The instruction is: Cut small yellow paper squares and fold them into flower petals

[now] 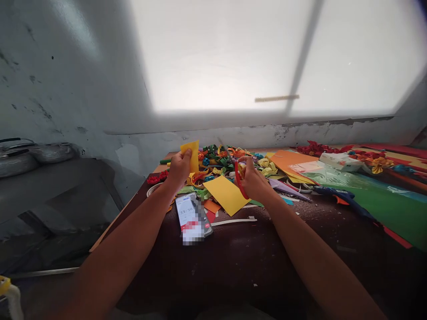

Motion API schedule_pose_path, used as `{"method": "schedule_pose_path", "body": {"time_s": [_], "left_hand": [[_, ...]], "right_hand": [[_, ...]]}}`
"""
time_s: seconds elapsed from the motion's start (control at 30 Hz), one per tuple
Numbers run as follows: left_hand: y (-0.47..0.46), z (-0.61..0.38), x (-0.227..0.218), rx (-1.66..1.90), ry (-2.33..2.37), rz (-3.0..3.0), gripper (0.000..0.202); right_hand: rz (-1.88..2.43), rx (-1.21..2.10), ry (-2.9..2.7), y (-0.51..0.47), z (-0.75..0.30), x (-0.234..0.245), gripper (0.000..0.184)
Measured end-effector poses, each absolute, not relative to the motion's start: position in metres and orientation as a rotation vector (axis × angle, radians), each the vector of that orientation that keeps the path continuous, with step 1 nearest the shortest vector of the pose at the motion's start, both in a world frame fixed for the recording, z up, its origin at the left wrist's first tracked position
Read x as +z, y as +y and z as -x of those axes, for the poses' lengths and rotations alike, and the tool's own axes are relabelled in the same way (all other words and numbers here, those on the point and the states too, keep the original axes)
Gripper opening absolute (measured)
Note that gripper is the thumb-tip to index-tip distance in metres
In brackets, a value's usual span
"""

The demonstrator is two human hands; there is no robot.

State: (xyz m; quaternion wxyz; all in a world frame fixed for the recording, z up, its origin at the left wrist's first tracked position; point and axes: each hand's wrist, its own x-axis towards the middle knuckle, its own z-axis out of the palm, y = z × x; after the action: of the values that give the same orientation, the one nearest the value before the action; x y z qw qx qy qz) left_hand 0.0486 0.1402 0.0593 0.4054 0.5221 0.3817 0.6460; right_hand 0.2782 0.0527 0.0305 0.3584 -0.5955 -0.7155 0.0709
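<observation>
Held upright just left of the scissors [237, 175], which the right hand [254, 181] grips by their red handles, the small yellow paper piece [191, 154] pinched in the left hand [179, 169] could, I judge, flex and cut crooked.

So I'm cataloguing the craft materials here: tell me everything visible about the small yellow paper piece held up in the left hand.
The small yellow paper piece is a flat, roughly rectangular sheet of plain bright yellow craft paper, uncreased as far as shows. It stands nearly upright above the dark table, pinched at its lower left edge by the left hand, thumb in front. Nothing else touches it; the red-handled scissors in the right hand are apart from it.
</observation>
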Motion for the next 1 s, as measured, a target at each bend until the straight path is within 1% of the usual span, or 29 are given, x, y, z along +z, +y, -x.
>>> {"method": "schedule_pose_path", "body": {"time_s": [0.1,0.17,0.3,0.37,0.6,0.73,1.0], "left_hand": [[0.140,-0.050,0.059,1.641,0.939,-1.294,0.027],[0.142,-0.050,0.060,1.704,0.935,-1.248,0.027],[0.147,-0.044,0.067,1.842,0.939,-1.132,0.028],[0.149,-0.040,0.071,1.869,0.942,-1.097,0.028],[0.148,-0.036,0.073,1.900,0.897,-1.036,0.026],[0.146,-0.039,0.072,1.900,0.857,-1.057,0.022],[0.148,-0.037,0.071,1.924,0.819,-1.148,0.027]], "right_hand": [[1.314,0.281,-1.905,0.053,-0.270,0.027,0.065],[1.362,0.259,-1.946,0.050,-0.257,0.027,0.066],[1.581,0.201,-2.019,0.042,-0.237,0.029,0.091],[1.616,0.246,-1.998,0.042,-0.238,0.029,0.094],[1.668,0.309,-1.752,0.055,-0.256,0.025,0.079],[1.712,0.288,-1.874,0.054,-0.257,0.023,0.071],[1.761,0.260,-1.963,0.051,-0.256,0.020,0.063]]}}
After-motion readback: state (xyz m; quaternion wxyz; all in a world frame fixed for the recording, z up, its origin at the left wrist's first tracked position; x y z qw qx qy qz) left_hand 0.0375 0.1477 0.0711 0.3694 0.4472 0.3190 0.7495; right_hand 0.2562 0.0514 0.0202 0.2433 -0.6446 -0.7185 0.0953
